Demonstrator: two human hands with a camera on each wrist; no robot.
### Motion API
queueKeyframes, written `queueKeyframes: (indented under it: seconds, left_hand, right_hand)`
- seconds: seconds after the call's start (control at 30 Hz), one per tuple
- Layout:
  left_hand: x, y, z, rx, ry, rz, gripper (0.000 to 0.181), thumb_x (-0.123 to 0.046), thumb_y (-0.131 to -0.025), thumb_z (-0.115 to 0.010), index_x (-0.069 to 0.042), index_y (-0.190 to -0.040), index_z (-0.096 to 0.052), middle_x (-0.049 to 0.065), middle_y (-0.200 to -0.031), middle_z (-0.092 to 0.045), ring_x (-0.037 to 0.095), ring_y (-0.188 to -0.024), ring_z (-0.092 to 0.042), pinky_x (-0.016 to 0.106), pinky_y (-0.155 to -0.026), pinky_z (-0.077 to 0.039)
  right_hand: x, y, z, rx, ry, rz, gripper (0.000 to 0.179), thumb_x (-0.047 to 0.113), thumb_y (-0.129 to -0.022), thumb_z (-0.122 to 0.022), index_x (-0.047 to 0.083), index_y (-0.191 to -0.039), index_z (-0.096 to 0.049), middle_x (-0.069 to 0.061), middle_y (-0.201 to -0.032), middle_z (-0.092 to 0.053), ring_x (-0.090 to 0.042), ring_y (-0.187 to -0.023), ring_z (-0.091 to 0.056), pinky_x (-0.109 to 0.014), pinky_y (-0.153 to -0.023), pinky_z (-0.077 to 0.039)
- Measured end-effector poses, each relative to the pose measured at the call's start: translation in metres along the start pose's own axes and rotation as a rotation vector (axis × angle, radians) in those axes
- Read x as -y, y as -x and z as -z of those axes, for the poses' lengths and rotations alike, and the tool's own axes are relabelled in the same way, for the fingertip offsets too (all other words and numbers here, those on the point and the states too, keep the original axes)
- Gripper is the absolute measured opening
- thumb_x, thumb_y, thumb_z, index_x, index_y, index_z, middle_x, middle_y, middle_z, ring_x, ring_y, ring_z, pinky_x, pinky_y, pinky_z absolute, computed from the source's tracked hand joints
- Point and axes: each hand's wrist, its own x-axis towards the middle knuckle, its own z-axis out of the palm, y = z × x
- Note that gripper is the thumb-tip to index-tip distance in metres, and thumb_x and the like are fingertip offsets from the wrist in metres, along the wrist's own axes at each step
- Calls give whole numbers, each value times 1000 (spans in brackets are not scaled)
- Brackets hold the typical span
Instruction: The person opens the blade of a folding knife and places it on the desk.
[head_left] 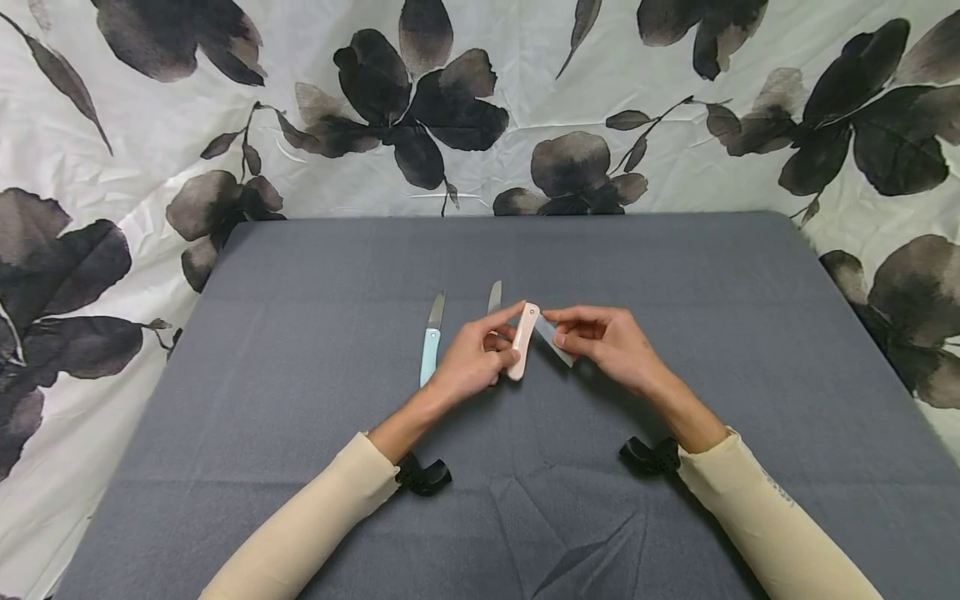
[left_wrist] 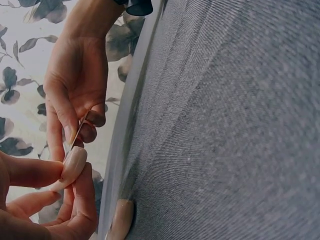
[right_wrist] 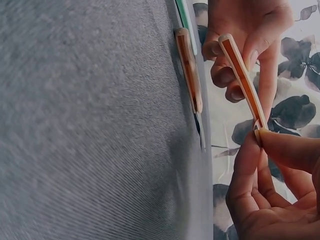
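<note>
Above the table, my left hand (head_left: pixel 474 360) grips the pale pink handle of a folding knife (head_left: pixel 523 346) between thumb and fingers. The knife's blade (head_left: pixel 546 332) stands out at an angle from the top end of the handle, partly unfolded. My right hand (head_left: pixel 611 340) pinches that blade between thumb and fingers. In the right wrist view the long slot of the pink handle (right_wrist: pixel 243 80) faces the camera. A second folding knife with a light blue handle (head_left: pixel 430 354) lies left of my left hand, blade out. Behind that hand lies a third knife (head_left: pixel 495 296), its handle mostly hidden.
A grey cloth covers the table (head_left: pixel 337 275), with creases near its front. Behind and beside it hangs a white fabric (head_left: pixel 322 187) with dark flowers. Black wrist mounts (head_left: pixel 426 477) sit at both sleeve cuffs.
</note>
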Motion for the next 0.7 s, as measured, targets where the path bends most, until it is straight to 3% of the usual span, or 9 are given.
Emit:
queueKeyframes:
  seconds: [0.2,0.47,0.7]
  left_hand:
    - [-1,-1,2,9,-3,6,70,6,-92,-62,-22,-156,-51,16,-120,-63,13,-84,-61,26,-55,-49]
    - [1,-1,2,19,-91,-26,68,3,-91,-63,-21,-154,-53,14,-119,-68,16,-91,-64,25,-73,-50]
    - [3,1,3,41,-88,-51,67,2,-92,-64,-21,-154,-53,14,-113,-68,15,-86,-62,26,-69,-50]
  right_hand:
    - [1,0,5,18,19,6,36,1,-97,-68,-3,-133,-69,-25,-108,-74,-5,-79,-67,-29,-69,-58]
    - [-2,3,10,53,39,15,35,3,-98,-68,2,-133,-70,-16,-104,-74,-8,-76,-64,-31,-68,-57]
    - [-3,5,13,72,59,22,32,6,-98,-70,5,-131,-72,-12,-104,-76,-11,-74,-66,-33,-65,-56]
